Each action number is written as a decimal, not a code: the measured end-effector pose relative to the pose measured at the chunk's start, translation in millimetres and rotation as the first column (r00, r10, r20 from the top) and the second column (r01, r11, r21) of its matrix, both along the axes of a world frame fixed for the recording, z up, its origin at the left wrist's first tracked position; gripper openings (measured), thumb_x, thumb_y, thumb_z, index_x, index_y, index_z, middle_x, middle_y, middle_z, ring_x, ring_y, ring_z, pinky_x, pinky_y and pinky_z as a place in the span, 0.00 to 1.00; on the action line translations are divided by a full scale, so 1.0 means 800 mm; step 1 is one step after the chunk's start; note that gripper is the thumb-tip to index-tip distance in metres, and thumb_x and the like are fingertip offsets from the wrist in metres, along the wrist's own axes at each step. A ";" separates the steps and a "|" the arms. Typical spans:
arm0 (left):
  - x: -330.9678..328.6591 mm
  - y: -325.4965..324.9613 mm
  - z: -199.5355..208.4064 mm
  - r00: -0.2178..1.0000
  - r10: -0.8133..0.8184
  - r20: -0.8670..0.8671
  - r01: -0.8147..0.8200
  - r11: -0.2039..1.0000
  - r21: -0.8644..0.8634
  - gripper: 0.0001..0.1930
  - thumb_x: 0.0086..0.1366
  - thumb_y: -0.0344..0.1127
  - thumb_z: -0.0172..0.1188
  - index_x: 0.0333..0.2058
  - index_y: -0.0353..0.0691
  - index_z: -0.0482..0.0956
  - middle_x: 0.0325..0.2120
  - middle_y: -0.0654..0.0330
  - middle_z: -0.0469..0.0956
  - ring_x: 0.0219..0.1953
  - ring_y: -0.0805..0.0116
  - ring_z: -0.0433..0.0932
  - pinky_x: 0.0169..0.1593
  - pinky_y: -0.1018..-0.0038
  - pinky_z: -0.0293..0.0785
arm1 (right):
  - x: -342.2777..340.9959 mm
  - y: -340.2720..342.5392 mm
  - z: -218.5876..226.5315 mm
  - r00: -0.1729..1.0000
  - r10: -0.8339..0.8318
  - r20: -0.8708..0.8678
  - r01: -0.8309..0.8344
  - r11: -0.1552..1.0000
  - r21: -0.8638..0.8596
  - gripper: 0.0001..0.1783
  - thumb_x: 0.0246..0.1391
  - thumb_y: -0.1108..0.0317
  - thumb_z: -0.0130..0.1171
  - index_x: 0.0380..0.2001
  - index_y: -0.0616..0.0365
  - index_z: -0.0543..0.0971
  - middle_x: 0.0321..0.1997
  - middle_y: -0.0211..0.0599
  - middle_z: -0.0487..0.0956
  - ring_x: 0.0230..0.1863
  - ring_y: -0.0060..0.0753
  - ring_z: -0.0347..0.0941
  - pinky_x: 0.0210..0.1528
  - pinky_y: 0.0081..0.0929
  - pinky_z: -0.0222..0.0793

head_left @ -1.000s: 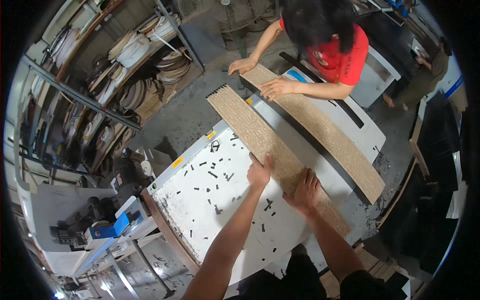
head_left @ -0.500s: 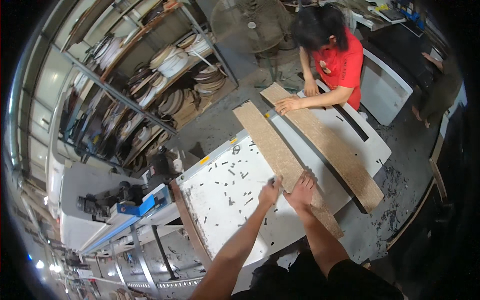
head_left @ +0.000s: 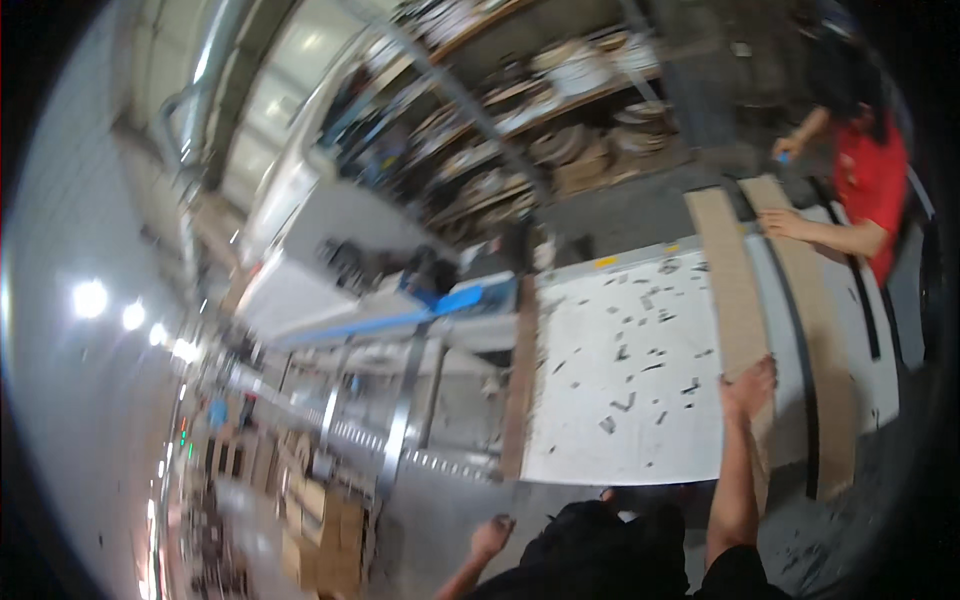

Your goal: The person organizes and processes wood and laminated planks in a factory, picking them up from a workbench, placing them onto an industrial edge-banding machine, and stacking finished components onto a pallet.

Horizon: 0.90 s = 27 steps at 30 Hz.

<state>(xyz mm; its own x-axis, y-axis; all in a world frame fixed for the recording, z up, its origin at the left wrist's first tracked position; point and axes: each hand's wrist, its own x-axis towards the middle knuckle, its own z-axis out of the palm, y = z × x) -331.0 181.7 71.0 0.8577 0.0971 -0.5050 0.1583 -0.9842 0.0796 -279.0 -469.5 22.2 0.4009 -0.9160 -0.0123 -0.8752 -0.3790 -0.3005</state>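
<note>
My right hand [head_left: 748, 388] rests on the near half of a long tan board [head_left: 728, 270], its fingers laid over the surface. The board lies lengthwise across a white-topped table [head_left: 580, 430], and its near end reaches past my wrist. Off the table's near left corner, low over the floor, my left hand [head_left: 492, 538] is closed with its fingers curled. Blur hides what it may hold. Small black scraps [head_left: 622, 403] are strewn over the tabletop left of the board.
A second tan board [head_left: 815, 330] with a dark edge lies to the right. Across the table a co-worker in red [head_left: 870, 190] keeps one hand on it and holds something blue. Shelves of coiled strips [head_left: 575, 70], a blue-edged machine [head_left: 400, 310] and cardboard boxes [head_left: 325, 530] stand around.
My view has swung left. My left hand has left the board and moved back past the table's near edge. The right hand stays on the board. The co-worker has raised one hand.
</note>
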 end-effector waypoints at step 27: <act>0.329 0.212 0.011 0.435 0.426 -0.793 -0.368 -0.720 -0.588 0.22 0.77 0.57 0.57 0.46 0.42 0.82 0.27 0.67 0.80 0.31 0.68 0.78 0.47 0.66 0.75 | -0.209 0.323 -0.024 0.933 0.265 0.246 -0.238 0.962 -0.135 0.24 0.65 0.58 0.70 0.55 0.66 0.83 0.66 0.60 0.75 0.70 0.63 0.68 0.72 0.59 0.63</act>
<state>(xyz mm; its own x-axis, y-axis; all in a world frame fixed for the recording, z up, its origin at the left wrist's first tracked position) -67.8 351.6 79.4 0.7521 0.0184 -0.6588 0.3661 0.8196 0.4408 -446.3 -211.4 3.2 0.5948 -0.7759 0.2102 -0.6444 -0.6166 -0.4523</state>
